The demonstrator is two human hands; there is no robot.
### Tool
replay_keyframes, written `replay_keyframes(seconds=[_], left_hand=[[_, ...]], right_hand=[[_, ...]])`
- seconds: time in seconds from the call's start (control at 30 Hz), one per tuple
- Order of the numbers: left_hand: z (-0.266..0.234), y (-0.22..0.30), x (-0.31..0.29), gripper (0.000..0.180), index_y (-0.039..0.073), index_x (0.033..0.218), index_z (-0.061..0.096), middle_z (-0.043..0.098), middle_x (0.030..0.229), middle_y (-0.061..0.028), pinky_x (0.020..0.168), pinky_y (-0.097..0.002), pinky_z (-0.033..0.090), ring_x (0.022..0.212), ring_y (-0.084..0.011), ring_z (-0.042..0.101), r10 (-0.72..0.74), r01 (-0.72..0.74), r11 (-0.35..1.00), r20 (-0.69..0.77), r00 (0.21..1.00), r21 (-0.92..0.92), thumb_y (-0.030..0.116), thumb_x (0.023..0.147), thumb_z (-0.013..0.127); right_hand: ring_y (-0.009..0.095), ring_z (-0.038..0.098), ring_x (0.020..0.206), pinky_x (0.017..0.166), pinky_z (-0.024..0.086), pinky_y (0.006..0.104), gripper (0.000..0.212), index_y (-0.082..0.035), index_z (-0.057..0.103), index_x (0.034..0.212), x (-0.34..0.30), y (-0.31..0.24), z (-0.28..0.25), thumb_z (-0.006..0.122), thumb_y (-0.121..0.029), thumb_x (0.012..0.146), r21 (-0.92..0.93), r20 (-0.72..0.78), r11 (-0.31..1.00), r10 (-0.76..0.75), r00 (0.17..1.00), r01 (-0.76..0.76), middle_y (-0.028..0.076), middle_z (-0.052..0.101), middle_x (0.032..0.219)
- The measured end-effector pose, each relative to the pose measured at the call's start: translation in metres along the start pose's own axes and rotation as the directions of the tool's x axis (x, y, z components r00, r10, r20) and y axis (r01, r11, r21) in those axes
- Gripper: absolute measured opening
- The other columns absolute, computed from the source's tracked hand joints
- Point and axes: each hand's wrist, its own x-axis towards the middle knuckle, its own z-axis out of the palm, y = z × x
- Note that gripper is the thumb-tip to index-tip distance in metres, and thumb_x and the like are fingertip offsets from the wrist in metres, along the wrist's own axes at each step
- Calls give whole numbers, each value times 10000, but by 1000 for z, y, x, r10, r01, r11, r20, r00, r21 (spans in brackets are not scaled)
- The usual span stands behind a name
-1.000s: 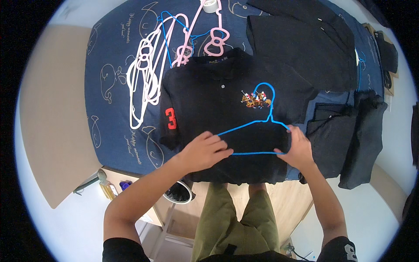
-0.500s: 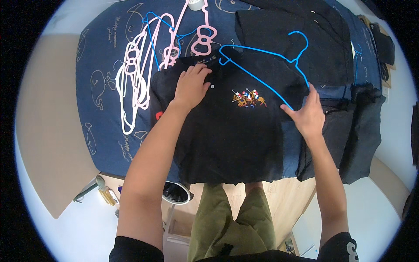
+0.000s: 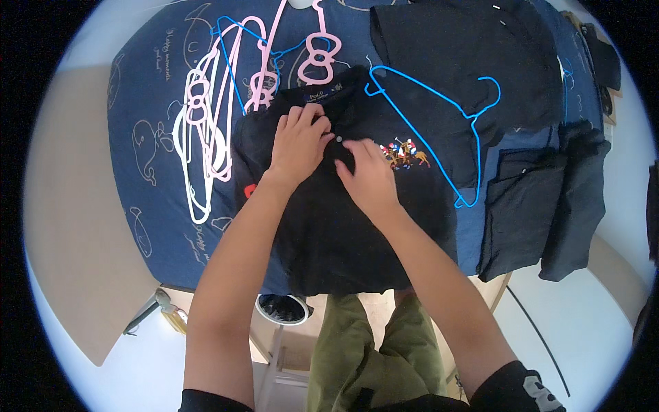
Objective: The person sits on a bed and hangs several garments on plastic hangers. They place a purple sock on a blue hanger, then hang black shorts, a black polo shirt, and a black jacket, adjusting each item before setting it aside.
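Observation:
A black polo shirt (image 3: 343, 240) with colourful embroidered horse riders on the chest lies spread in front of me, collar away from me. At its neck opening, my left hand (image 3: 296, 144) has its fingers curled onto the placket, pinching the cloth beside a small pale button (image 3: 339, 139). My right hand (image 3: 371, 180) is just right of that button, thumb and forefinger apart, over the shirt front, with nothing visible in it. A blue hanger (image 3: 472, 116) rests on the shirt's right side and the dark cloth beyond, touched by neither hand.
Pink and white hangers (image 3: 198, 96), some with bow shapes, lie in a heap at the left on the dark blue printed bedding (image 3: 154, 199). Folded black garments (image 3: 525, 216) sit at the right, and more black clothing (image 3: 467, 44) at the far right. Below stands a lined bin (image 3: 283, 309).
My right hand has let go of the blue hanger and moved left to the shirt's button. The hanger now lies turned on the clothes. My left hand stays at the collar opening.

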Motion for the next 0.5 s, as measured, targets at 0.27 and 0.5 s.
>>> replay_keyframes(seconds=[0.27, 0.5], left_hand=[[15, -25, 4, 213, 6, 1039, 661, 692, 932, -163, 752, -412, 507, 844, -305, 653, -175, 291, 833, 276, 945, -471, 198, 952, 689], [15, -19, 16, 328, -17, 1027, 753, 739, 1013, -219, 865, -409, 528, 945, -358, 699, -154, 355, 810, 414, 897, -467, 289, 913, 726]], right_hand=[[352, 727, 855, 762, 581, 407, 182, 29, 738, 987, 34, 16, 22, 763, -105, 866, 208, 84, 948, 229, 970, -242, 216, 731, 961], [154, 664, 689, 676, 536, 317, 166, -1, 778, 983, 35, 30, 12, 743, -149, 919, 441, 240, 756, 420, 875, -484, 93, 740, 817]])
